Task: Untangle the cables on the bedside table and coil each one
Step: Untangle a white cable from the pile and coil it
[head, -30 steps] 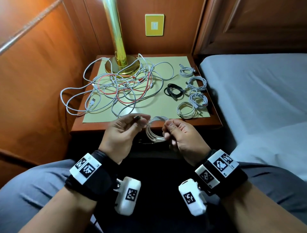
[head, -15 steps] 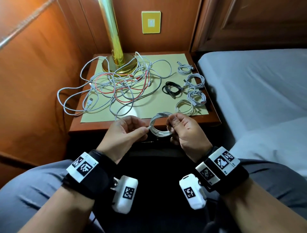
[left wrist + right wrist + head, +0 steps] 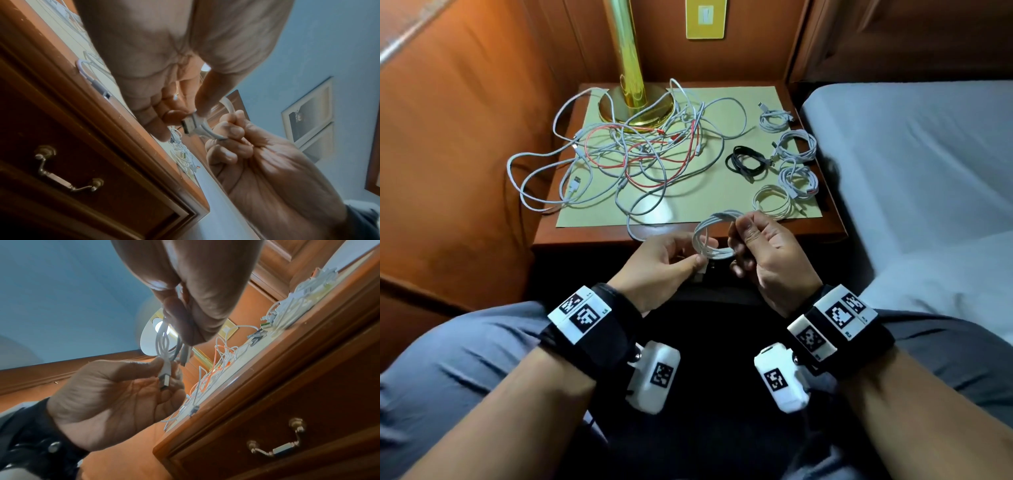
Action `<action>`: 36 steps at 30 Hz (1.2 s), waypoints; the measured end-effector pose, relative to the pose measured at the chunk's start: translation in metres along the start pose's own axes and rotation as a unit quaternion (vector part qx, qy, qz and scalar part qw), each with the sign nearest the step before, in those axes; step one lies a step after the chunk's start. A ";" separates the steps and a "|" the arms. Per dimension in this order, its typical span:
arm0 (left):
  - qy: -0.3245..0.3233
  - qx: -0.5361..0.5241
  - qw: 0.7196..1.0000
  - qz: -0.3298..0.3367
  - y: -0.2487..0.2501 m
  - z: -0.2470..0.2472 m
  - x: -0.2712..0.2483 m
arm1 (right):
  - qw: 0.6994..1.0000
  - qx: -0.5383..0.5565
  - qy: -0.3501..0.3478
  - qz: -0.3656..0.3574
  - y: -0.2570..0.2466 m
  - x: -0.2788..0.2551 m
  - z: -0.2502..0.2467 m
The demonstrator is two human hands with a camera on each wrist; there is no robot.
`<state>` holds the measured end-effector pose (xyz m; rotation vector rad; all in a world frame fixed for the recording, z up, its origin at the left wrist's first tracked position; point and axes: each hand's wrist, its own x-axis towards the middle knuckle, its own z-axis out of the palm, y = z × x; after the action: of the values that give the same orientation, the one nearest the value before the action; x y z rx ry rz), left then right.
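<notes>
A small coil of white cable (image 3: 714,236) hangs just in front of the bedside table (image 3: 585,236). My right hand (image 3: 738,233) pinches the coil's right side. My left hand (image 3: 695,263) pinches the cable's USB plug (image 3: 190,127) at the coil's lower left; the plug (image 3: 165,379) points down. A loose tangle of white and red cables (image 3: 637,154) covers the table's left and middle. Along the right side lie several white coils (image 3: 796,144) and a black coil (image 3: 746,162).
A brass lamp base (image 3: 635,106) stands at the back, with cables draped round it. A pale mat (image 3: 722,205) covers the tabletop. White loops (image 3: 524,178) overhang the left edge. A bed (image 3: 911,154) lies right. A drawer handle (image 3: 65,170) sits below the tabletop.
My left hand has taken the plug end from the coil's upper left down to its lower left. My right hand has lifted the coil up to the table's front edge.
</notes>
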<state>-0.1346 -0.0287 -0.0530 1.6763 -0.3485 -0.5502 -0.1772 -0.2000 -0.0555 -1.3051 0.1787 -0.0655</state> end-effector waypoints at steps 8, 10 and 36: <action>0.044 -0.148 0.987 -0.046 -0.006 0.009 0.004 | 0.997 0.059 -0.010 0.039 0.006 -0.002 0.005; 0.056 -0.183 0.980 -0.049 -0.004 0.009 0.003 | 0.997 0.067 -0.013 0.032 0.006 -0.002 0.004; 0.180 -0.059 0.981 0.038 -0.002 -0.005 0.007 | 0.995 -0.048 -0.037 0.075 0.003 0.003 -0.002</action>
<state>-0.1259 -0.0275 -0.0555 1.6025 -0.1116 -0.1991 -0.1747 -0.2020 -0.0591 -1.3846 0.2185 0.1202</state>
